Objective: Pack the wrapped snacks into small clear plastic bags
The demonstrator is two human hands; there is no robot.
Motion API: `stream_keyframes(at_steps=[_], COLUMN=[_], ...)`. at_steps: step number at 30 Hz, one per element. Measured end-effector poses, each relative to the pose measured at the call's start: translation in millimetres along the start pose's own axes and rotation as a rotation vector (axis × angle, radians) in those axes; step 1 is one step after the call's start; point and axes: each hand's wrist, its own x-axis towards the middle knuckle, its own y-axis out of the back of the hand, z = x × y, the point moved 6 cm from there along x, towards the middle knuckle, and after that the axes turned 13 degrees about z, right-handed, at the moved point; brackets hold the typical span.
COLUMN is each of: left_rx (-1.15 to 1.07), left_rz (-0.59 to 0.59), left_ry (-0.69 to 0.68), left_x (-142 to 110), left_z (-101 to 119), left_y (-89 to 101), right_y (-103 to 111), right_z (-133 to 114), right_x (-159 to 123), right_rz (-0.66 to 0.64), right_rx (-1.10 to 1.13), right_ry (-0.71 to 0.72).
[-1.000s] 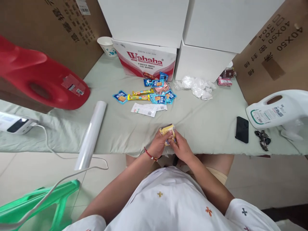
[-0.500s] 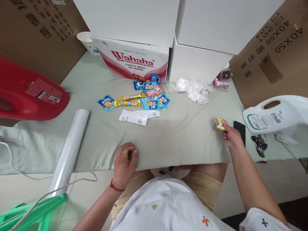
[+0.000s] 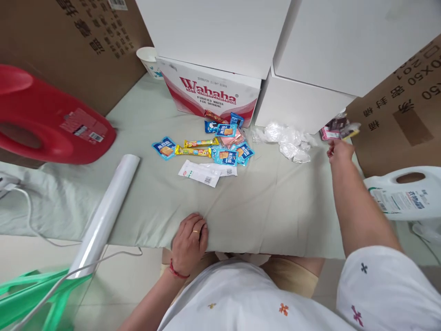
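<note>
My right hand reaches to the far right of the table, its fingers closed on a small yellow snack packet. Just beyond it lie some pink and dark brown packets against the boxes; the hand partly covers them. Near the front edge, my left hand rests on the cloth with its fingers curled together and nothing visible in them. Blue snack packets, yellow-wrapped sticks and white sachets form a loose group in the middle.
Crumpled clear plastic lies before the white boxes. A Wahaha carton backs the snacks. A red jug and a white roll are at left, a white detergent bottle at right.
My right hand has moved away from me to the back right with the yellow packet, beside the pink and brown packets. My left hand's fingers have curled in more. The view has shifted.
</note>
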Motion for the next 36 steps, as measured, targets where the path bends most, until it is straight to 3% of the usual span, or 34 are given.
stream_keyframes(at_steps=[4,7,11,14,17,19,22,25,27,29,31,36], left_rx=[-0.02,-0.017,-0.028,-0.097,-0.207,-0.28,-0.49,-0.832,-1.012,-1.103,-1.112,-0.976], left_rz=[0.011,-0.009,-0.022,-0.008,0.022,0.023,-0.068,-0.247,-0.397,-0.558,-0.626,-0.44], left_ry=[0.006,-0.021,-0.034,-0.004,0.101,0.23,0.52,0.941,1.123,1.105,1.017,0.938], left_x=[-2.3,-1.8,0.9,0.5,-4.9,-8.9,-8.3,-1.0,6.1,13.8,17.3,13.6], left_z=[-0.2,0.8,2.0,1.3,-1.7,-3.7,-2.3,7.8,23.0,41.9,56.1,61.8], left_y=[-1.1,-3.5,-5.8,-1.1,11.8,20.7,22.0,2.7,-15.1,-31.1,-43.0,-53.1], right_y=[3.0,3.7,-14.5,-40.5,-48.2,-36.5,-5.5,22.8,37.6,47.1,51.3,60.6], right_z=[34.1,29.4,-6.1,-24.0,-42.2,-52.3,-56.5,-63.3,-72.5,-78.8,-78.3,-55.4], right_x=[-87.6,-128.9,-125.2,-113.9,-129.9,-158.9,-225.6,-304.7,-348.4,-375.6,-387.0,-393.8], right_rz=[-0.057,-0.146,-0.123,-0.207,-0.29,-0.315,-0.424,-0.686,-0.842,-0.904,-0.874,-0.661], right_rx=[0.063,0.07,-0.141,-0.25,-0.164,-0.059,0.08,0.307,0.47,0.544,0.562,0.607], right_ry=[-0.114,0.004,0.235,0.131,0.08,0.111,0.116,0.113,0.122,0.109,0.008,-0.47])
